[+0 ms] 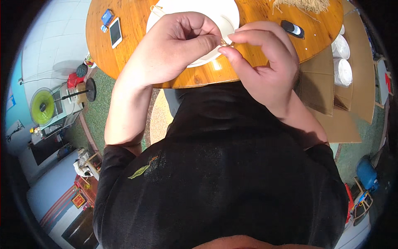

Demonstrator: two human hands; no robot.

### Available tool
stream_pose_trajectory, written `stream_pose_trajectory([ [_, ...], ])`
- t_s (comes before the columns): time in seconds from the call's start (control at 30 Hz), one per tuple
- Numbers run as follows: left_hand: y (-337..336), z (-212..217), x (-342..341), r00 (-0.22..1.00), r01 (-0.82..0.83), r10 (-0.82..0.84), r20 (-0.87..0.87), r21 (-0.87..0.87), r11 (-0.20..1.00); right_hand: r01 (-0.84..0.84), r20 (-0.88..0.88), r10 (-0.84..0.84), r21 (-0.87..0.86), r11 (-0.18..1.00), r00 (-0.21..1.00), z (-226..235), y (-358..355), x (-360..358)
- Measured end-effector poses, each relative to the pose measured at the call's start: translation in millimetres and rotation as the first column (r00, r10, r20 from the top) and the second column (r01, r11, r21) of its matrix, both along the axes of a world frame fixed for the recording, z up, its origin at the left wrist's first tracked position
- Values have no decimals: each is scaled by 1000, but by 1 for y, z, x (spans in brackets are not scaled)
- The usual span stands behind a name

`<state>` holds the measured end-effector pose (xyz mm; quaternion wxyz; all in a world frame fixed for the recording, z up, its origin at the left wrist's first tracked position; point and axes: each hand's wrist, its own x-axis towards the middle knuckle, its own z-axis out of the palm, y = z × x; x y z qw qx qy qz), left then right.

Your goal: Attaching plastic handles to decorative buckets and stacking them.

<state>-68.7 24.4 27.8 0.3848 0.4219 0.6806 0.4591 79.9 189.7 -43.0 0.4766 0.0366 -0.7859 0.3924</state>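
Note:
Both hands are raised over the near edge of a round wooden table, their fingertips meeting. My left hand (178,47) is closed, with thumb and forefinger pinched at a small gold-coloured piece (225,42). From the other side, the thumb and forefinger of my right hand (267,56) close on the same piece. It is too small and too covered by fingers for its kind to show. Beneath the hands lies a white round dish (230,20), partly hidden by my left hand. A thin beige cord (155,9) loops over its far left rim.
On the wooden table (132,20) lie a white phone (116,32), a small blue packet (107,16), a black device (292,29) and a bundle of beige strings (304,5). An open cardboard box (317,89) with white round containers (343,72) stands at right. A green fan (42,106) stands left.

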Motion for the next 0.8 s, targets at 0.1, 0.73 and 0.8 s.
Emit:
stream_pose_trajectory([
  [0.1, 1, 1, -1, 1000, -8, 8, 24, -7, 1000, -27, -6, 27, -73, 997, 1000, 2, -2, 3],
  [0.73, 5, -1, 12, 904, -219, 198, -379, -13, 976, -171, 375, 331, -400, 901, 866, 9, -3, 33],
  [0.8, 6, -1, 20, 824, -187, 170, -540, 24, 982, -206, 402, 490, -572, 794, 773, 8, 1, 37],
])
